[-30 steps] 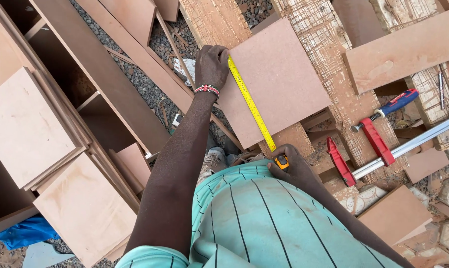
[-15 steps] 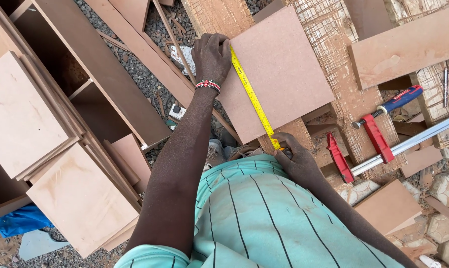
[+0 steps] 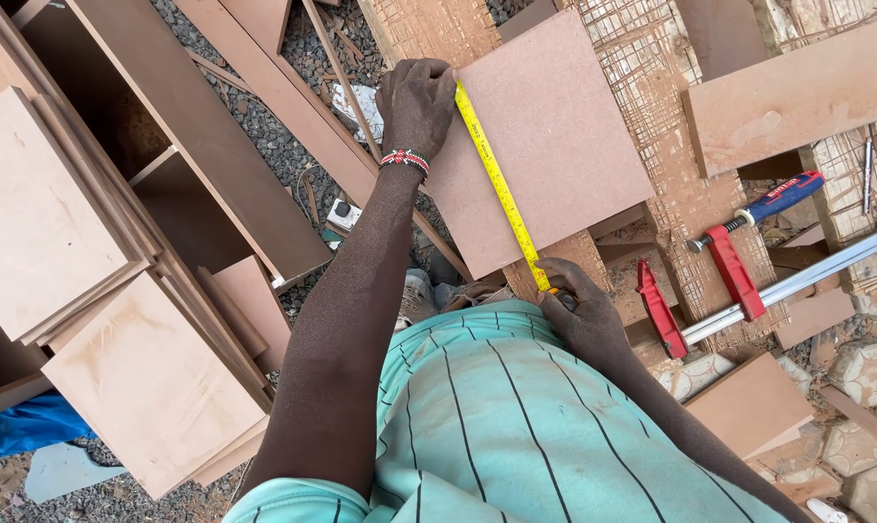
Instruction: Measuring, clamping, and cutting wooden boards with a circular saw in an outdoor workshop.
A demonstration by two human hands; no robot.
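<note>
A square brown board (image 3: pixel 555 145) lies on a scored worktop. A yellow tape measure (image 3: pixel 499 184) runs along its left side. My left hand (image 3: pixel 417 102), with a beaded wristband, pins the far end of the tape at the board's top left corner. My right hand (image 3: pixel 579 310) grips the tape's case at the board's near edge, close to my striped green shirt.
A red and blue bar clamp (image 3: pixel 739 261) lies right of the board. Flat pale panels (image 3: pixel 90 310) and an open brown cabinet frame (image 3: pixel 187 165) stand at the left. Loose offcuts (image 3: pixel 758 402), gravel and a blue cloth (image 3: pixel 27 426) lie around.
The view has shifted slightly. My right hand has closed over the tape case, hiding its orange body. My left hand stays at the board's far corner.
</note>
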